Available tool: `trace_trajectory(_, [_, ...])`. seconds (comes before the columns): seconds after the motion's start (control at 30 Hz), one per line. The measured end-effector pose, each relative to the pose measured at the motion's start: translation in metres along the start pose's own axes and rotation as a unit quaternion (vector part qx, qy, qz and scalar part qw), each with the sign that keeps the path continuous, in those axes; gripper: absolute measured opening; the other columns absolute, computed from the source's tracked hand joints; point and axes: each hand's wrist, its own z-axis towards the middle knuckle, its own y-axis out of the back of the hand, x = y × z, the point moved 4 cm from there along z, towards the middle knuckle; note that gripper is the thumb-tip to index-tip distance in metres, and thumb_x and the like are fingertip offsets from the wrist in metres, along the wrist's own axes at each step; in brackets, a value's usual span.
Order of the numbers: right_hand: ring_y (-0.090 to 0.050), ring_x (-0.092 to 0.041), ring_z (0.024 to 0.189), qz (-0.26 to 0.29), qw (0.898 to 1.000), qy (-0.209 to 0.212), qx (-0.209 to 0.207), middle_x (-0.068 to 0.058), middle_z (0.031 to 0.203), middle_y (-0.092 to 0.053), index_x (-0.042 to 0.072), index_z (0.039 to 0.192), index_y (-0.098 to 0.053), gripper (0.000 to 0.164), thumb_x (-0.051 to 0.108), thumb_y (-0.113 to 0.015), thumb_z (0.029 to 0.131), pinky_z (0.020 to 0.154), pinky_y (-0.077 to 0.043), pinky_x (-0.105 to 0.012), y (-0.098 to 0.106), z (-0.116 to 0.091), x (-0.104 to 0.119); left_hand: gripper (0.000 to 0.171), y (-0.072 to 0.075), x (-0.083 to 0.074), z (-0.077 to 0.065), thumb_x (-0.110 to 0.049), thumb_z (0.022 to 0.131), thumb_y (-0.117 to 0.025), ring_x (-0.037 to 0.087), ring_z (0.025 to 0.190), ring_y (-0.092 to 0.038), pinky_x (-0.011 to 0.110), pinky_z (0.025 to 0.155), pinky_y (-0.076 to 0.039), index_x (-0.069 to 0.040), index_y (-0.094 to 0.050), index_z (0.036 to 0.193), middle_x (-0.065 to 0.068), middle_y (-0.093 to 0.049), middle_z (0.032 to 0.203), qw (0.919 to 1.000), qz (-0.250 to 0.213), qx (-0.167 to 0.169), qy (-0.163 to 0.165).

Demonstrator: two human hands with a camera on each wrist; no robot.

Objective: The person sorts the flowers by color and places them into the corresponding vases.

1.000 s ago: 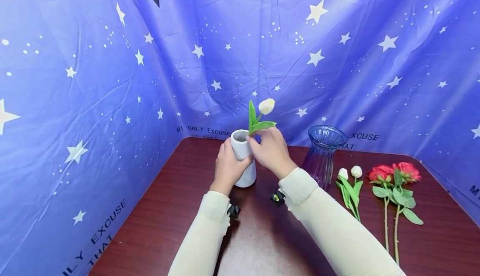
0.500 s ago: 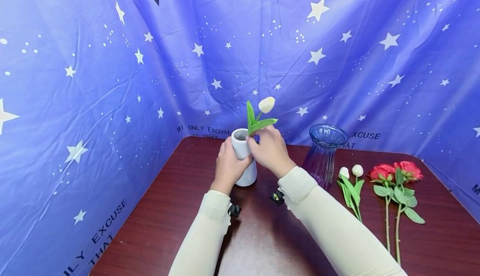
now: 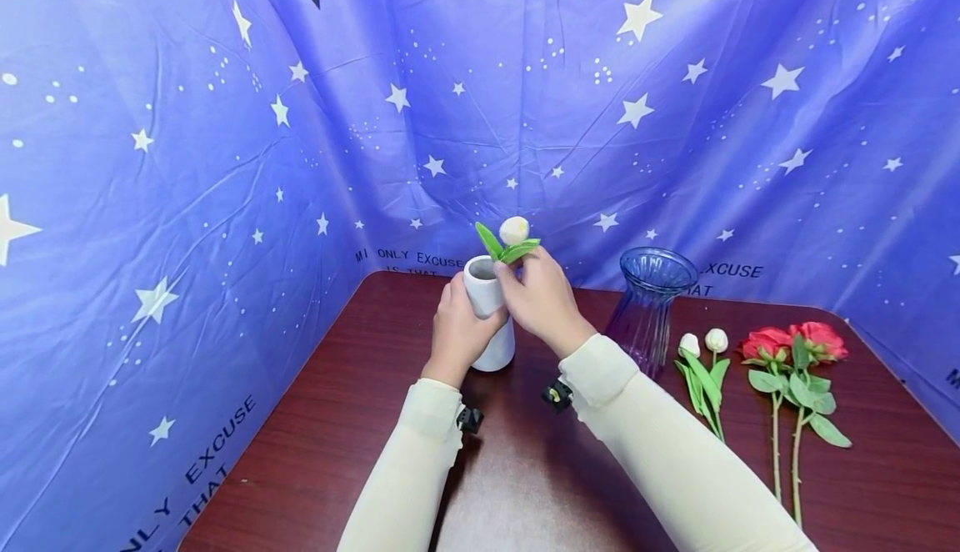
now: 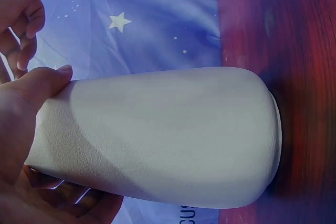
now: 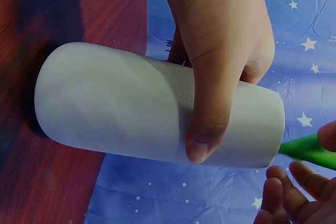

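A white ceramic vase (image 3: 492, 352) stands upright on the table, its mouth towards me. My left hand (image 3: 459, 331) grips it round the upper part, thumb across the near side, as the right wrist view also shows. At the vase's rim my right hand (image 3: 546, 298) pinches a white artificial tulip (image 3: 514, 231) low among its green leaves. The bloom leans over the mouth's right side, and the stem is hidden by the fingers and the vase. In the right wrist view a green leaf (image 5: 307, 150) meets the rim between the right hand's thumb and fingers.
A blue-purple glass vase (image 3: 648, 310) stands just right of the right hand. Beyond it two white tulips (image 3: 701, 377) and two red roses (image 3: 795, 385) lie on the dark red wooden table (image 3: 315, 452). A starry blue cloth (image 3: 450, 118) hangs behind and at the sides.
The tulip has sunk towards the vase's mouth in the last half second, its bloom lower and further left, its left leaf tilted outward. The left hand and vase stay in place.
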Motion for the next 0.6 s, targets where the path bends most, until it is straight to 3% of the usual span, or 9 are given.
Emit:
trace_trajectory(0.1, [-0.065,-0.030,0.105,0.005,1.000,0.000,-0.004,-0.009,0.109,-0.066,0.011,0.112,-0.067,0.028,0.036,-0.058,0.101,0.090,-0.052,-0.049,0.0012,0.0002,-0.0007,0.086,-0.0001,-0.0004,-0.0002,-0.046,0.077,-0.084,0.034,0.101,-0.066,0.051,0.086,-0.057,-0.008,-0.048,0.145,0.013,-0.062,0.123,1.0000,-0.002,-0.001,-0.003])
trace_trajectory(0.33, [-0.063,-0.027,0.092,-0.007,1.000,0.009,-0.021,-0.006,0.101,-0.066,0.013,0.103,-0.071,0.023,0.033,-0.061,0.101,0.081,-0.051,-0.045,0.0048,0.0004,-0.0027,0.091,-0.0008,-0.0006,0.0004,-0.050,0.075,-0.087,0.035,0.101,-0.067,0.051,0.086,-0.057,-0.007,-0.047,0.146,0.014,-0.062,0.122,0.9999,0.004,-0.005,-0.008])
trace_trajectory(0.6, [-0.061,-0.025,0.090,-0.007,1.000,0.002,-0.021,-0.004,0.102,-0.065,0.014,0.103,-0.071,0.021,0.033,-0.063,0.100,0.079,-0.050,-0.044,0.0051,-0.0006,-0.0040,0.091,-0.0011,0.0003,0.0009,-0.051,0.076,-0.087,0.035,0.103,-0.067,0.052,0.088,-0.057,-0.007,-0.047,0.145,0.014,-0.062,0.122,0.9999,0.010,-0.003,-0.006])
